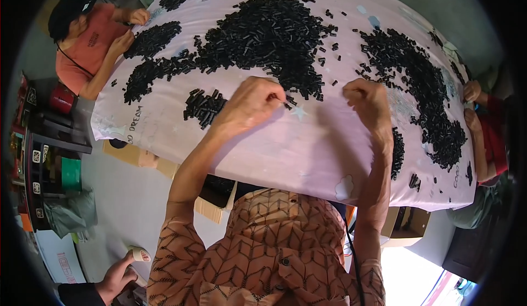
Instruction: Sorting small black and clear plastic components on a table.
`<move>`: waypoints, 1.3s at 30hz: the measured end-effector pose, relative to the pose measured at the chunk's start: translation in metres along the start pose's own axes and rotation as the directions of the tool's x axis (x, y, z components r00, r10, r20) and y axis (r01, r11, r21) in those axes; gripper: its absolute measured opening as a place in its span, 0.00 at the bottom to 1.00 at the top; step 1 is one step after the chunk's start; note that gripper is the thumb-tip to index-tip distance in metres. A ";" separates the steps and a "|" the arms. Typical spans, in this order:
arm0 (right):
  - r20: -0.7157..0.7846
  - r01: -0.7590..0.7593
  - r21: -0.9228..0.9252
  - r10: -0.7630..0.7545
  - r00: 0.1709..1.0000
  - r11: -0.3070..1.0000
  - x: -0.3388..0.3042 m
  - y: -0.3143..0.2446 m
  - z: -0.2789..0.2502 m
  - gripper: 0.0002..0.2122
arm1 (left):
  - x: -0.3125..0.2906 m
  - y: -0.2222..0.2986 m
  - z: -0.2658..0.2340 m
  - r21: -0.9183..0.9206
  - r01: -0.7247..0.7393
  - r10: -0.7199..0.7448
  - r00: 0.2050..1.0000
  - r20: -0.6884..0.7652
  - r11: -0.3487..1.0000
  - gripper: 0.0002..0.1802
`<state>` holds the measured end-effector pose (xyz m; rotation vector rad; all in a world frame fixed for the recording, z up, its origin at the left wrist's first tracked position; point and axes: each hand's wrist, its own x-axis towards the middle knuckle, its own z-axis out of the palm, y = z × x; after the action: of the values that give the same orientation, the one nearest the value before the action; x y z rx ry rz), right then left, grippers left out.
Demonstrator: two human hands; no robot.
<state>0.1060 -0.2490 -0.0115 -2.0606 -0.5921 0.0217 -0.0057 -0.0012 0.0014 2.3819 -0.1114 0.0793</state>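
Observation:
My left hand (255, 104) hovers over the near edge of a large heap (263, 34) of small black tube-shaped pieces. Its thumb and fingers are pinched together, and a small black piece (287, 106) shows right beside the fingertips. Whether the pinch holds that piece, I cannot tell. To the right, my right hand (368, 104) is raised above the cloth with its fingers curled in. Anything inside those fingers is hidden. Beneath the left wrist's outer side lies a smaller pile (202, 108) of the same black pieces. Another small pile (397, 153) is partly covered by my right forearm.
A pale pink cloth (274, 152) covers the table. One person (90, 48) works by piles at the left; another person's hands (473, 108) are by a long heap (420, 81) at the right. Cardboard boxes (406, 223) stand below the near edge.

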 end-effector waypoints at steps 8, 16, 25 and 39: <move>0.251 0.045 -0.032 -0.035 0.967 0.998 -0.010 -0.005 0.033 0.05 | 0.037 0.000 0.042 0.218 -0.155 0.156 0.988 0.013 0.963 0.08; 0.116 0.104 -0.106 -0.092 0.989 0.989 -0.013 -0.004 0.048 0.03 | 0.030 -0.007 0.039 0.156 -0.149 0.147 0.989 0.022 0.976 0.07; -0.083 0.149 -0.150 -0.163 0.983 0.977 -0.006 0.005 0.039 0.04 | 0.039 -0.006 0.051 0.142 -0.297 0.314 0.941 -0.124 0.944 0.09; 0.022 0.138 -0.100 -0.137 0.990 0.985 -0.014 -0.004 0.031 0.05 | 0.052 -0.007 0.047 -0.383 -0.099 0.088 0.995 -0.048 0.918 0.07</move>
<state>0.0843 -0.2281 -0.0279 -2.1137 -0.7576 -0.0745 0.0474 -0.0317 -0.0327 1.9797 -0.2072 0.1268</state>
